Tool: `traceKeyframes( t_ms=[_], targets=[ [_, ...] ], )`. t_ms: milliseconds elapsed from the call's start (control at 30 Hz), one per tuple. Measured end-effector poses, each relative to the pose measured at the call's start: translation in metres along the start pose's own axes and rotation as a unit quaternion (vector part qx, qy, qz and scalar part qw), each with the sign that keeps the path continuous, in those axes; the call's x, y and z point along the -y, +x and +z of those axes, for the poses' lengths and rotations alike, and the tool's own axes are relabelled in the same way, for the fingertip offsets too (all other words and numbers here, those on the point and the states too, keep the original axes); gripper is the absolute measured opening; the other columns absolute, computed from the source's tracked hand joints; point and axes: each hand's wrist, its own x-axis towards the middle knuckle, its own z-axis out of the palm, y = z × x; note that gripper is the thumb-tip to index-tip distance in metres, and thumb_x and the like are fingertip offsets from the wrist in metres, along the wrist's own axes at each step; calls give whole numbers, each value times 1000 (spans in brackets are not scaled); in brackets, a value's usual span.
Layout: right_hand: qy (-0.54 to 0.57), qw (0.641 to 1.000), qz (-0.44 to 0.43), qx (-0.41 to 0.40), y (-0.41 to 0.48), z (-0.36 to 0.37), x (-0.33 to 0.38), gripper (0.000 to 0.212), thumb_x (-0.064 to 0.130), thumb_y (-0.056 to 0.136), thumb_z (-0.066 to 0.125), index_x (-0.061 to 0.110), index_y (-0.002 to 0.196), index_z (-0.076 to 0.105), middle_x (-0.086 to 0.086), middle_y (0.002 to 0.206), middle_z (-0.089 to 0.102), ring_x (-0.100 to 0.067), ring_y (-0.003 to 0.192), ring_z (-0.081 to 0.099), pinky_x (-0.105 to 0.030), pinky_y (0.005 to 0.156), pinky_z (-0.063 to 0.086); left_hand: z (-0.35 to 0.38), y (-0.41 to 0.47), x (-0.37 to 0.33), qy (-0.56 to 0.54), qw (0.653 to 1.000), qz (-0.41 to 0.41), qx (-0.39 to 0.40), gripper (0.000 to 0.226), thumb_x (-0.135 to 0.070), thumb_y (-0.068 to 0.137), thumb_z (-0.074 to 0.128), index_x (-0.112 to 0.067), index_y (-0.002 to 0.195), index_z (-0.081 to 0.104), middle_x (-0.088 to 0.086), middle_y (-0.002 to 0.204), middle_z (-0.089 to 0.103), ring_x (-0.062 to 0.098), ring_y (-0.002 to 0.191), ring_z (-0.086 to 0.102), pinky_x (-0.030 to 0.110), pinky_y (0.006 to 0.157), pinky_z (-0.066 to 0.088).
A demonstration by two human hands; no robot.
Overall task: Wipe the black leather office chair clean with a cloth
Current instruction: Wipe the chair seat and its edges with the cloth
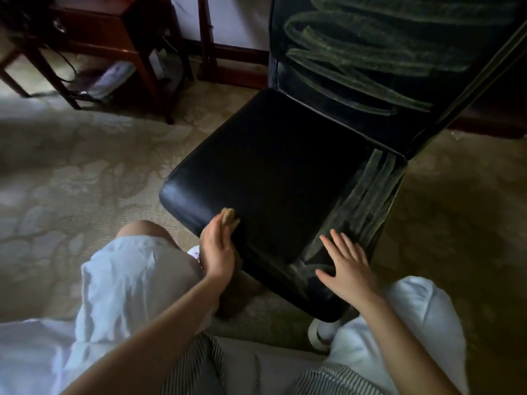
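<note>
Head view. One black leather office chair [328, 129] is standing on the patterned carpet [71, 172] directly in front of the person. Its seat [273, 172] is lying at frame centre and its backrest [422, 89] is rising at the upper right.

Two areas are showing pale streaks:
- The first set of streaks [356, 52] is running across the backrest.
- The second set [368, 195] is running along the right side of the seat, down to its front right corner. The remaining seat surface is showing dark and glossy.

Two hands are in view, and both are touching the seat.
- The left hand [218, 249] is resting edge-on at the front left edge of the seat and is grasping one small tan cloth [229, 219]. The cloth is bunched into a wad, is protruding past the fingertips and is touching the leather.
- The right hand [346, 269] is lying released and flat, palm down with fingers spread, on the front right part of the seat, just beside the lower streaks.

Two knees in light fabric are flanking the front of the chair, one [137, 252] at the left and one [413, 309] at the right. One wooden desk [114, 32] is standing at the upper left, well apart from the chair.
</note>
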Motion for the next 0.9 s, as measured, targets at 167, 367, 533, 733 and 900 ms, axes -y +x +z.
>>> traceKeyframes(
  t_ms=[167, 367, 533, 733, 900],
  targets=[
    [8, 999, 5, 47, -7, 8, 0, 95, 55, 84, 57, 33, 148, -10, 8, 157, -16, -12, 144, -12, -37, 117, 3, 16, -9, 16, 88, 996, -1, -6, 38, -30, 100, 37, -18, 134, 49, -3, 138, 47, 10, 129, 40, 37, 110, 33],
    [19, 999, 35, 33, -5, 8, 11, 93, 46, 83, 64, 32, 150, 1, 8, 158, -8, -14, 145, -7, -39, 116, 6, 44, -59, -6, 94, 994, 52, 21, 34, -6, 94, 51, -9, 127, 57, 2, 135, 53, 18, 127, 45, 30, 111, 30],
    [8, 999, 36, 33, -6, 6, 12, 92, 43, 85, 62, 30, 150, -2, 6, 158, -8, -16, 145, -7, -39, 116, 5, 69, -116, -20, 103, 982, 114, 106, 40, -22, 89, 39, -12, 119, 64, 8, 126, 60, 25, 116, 56, 40, 100, 44],
    [22, 999, 26, 33, -8, 6, 12, 91, 41, 86, 62, 28, 151, 0, 3, 158, -7, -17, 145, -7, -40, 116, 4, 55, -110, -23, 23, 997, 62, 46, 33, -14, 92, 47, -7, 121, 61, 14, 128, 55, 22, 118, 49, 20, 103, 30],
    [22, 999, 26, 39, -6, 6, 12, 92, 45, 86, 62, 29, 150, -1, 4, 158, -9, -17, 145, -8, -41, 116, 4, 1, -22, -16, -37, 977, -110, -176, 30, -6, 93, 52, -9, 122, 60, 7, 108, 42, 13, 100, 43, 7, 93, 27]
  ],
)
